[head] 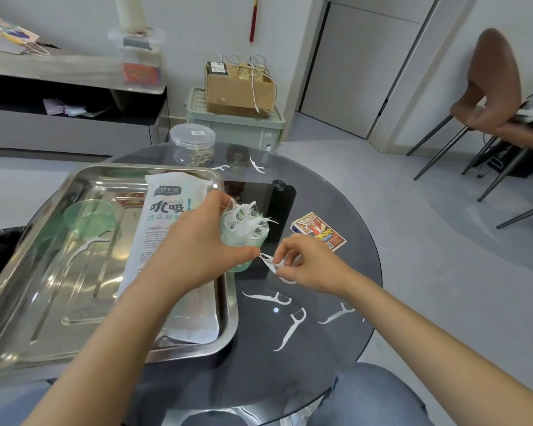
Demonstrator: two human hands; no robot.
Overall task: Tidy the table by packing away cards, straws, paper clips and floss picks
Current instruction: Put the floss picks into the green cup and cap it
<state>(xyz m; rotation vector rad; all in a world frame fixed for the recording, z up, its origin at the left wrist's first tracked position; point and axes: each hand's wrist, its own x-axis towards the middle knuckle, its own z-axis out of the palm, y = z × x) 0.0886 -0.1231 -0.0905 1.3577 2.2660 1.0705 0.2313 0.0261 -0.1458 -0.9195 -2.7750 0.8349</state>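
On the dark round glass tabletop (320, 192), my left hand (197, 244) grips the green jar (242, 244) bristling with floss picks (243, 221); my right hand (308, 265) pinches loose picks (267, 260) just beside it. I'd lift them above the rim and feed them handle first, since the jar looks crowded.

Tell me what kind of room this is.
Likely a home living or dining room: round glass table, brown chair, low sideboard, and storage boxes stacked by the wall.

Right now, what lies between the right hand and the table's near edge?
Three loose floss picks on the glass table, seen in the head view.
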